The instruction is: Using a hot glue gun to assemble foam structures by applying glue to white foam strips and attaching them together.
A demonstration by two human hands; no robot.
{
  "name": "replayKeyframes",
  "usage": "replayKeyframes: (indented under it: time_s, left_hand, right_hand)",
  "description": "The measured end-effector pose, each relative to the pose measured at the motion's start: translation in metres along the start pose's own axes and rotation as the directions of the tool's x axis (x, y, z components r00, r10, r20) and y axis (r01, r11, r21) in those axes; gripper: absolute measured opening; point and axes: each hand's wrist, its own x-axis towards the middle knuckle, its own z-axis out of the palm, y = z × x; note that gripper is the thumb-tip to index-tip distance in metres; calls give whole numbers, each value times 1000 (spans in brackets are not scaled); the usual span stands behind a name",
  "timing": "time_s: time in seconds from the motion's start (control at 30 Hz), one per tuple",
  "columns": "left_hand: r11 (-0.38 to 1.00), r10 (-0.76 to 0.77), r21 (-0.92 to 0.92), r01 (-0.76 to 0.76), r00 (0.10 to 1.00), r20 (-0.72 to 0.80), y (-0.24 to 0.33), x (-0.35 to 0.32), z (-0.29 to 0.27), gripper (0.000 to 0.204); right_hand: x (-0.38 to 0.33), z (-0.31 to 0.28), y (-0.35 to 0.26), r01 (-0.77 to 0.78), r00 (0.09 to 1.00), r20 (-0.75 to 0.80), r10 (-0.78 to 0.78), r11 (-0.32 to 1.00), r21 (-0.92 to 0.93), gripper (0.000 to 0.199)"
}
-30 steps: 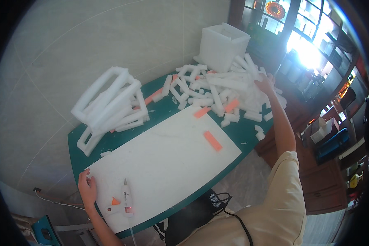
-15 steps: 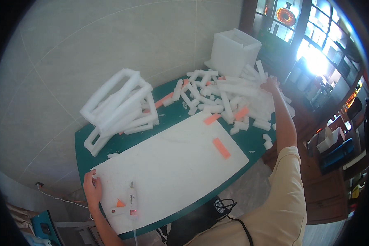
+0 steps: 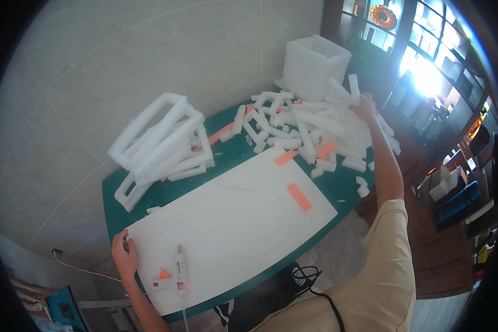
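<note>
Your right hand (image 3: 365, 108) reaches into the foam strip pile (image 3: 310, 130) at the far right; its fingers' grip cannot be told. Your left hand (image 3: 125, 255) lies open, pressing the white foam board's (image 3: 232, 227) near left edge, just beside the glue gun (image 3: 179, 271) on the green table (image 3: 343, 191).

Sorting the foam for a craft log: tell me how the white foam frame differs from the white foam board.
The foam frame is an open lattice of bars leaning on its side; the foam board is one solid flat sheet. The left hand rests on the board's corner; the frame is untouched. Both are white foam on the green table.
</note>
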Motion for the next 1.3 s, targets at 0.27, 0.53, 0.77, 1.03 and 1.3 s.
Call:
replayKeyframes:
  time_s: [0.27, 0.53, 0.77, 1.03, 1.3]
  left_hand:
    - [999, 29, 26, -29, 999, 14, -1, 0, -1, 31]
    - [1000, 16, -6, -16, 1000, 0, 1, 0, 3, 31]
    - [1000, 9, -3, -9, 1000, 7, 3, 0, 1, 31]
    - [999, 16, -31, -15, 1000, 17, 2, -2, 3, 31]
    - [999, 32, -15, -31, 999, 37, 3, 0, 2, 31]
  right_hand:
    - [-1, -20, -1, 350, 932, -184, -311, 904, 244, 51]
    - [-18, -51, -33, 366, 923, -276, -267, 831, 420, 53]
    - [-28, -76, -66, 172, 965, -72, -251, 404, 899, 62]
    - [-36, -40, -104, -10, 949, 60, -308, 159, 987, 63]
    - [-6, -16, -98, 275, 940, -45, -339, 670, 690, 63]
